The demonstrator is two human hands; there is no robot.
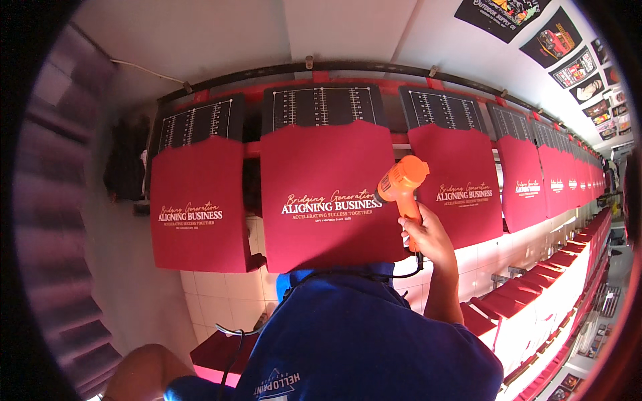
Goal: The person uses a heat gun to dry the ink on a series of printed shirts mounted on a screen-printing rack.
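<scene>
The red shirts [326, 194] run in a long row on black platens, from the left of the frame away to the far right edge, and each one I can read already carries its pale print. I judge the printing done on these and the drying only begun: the middle shirt, at the centre of the frame, is the one under heat now, with the row of shirts to its right [535, 180] and the shirt at the left [197, 200] likely yet to be treated. My right hand [424, 234] is closed around the handle of the orange heat gun [401, 184], right of centre, nozzle aimed at the middle print. My left hand is out of sight.
</scene>
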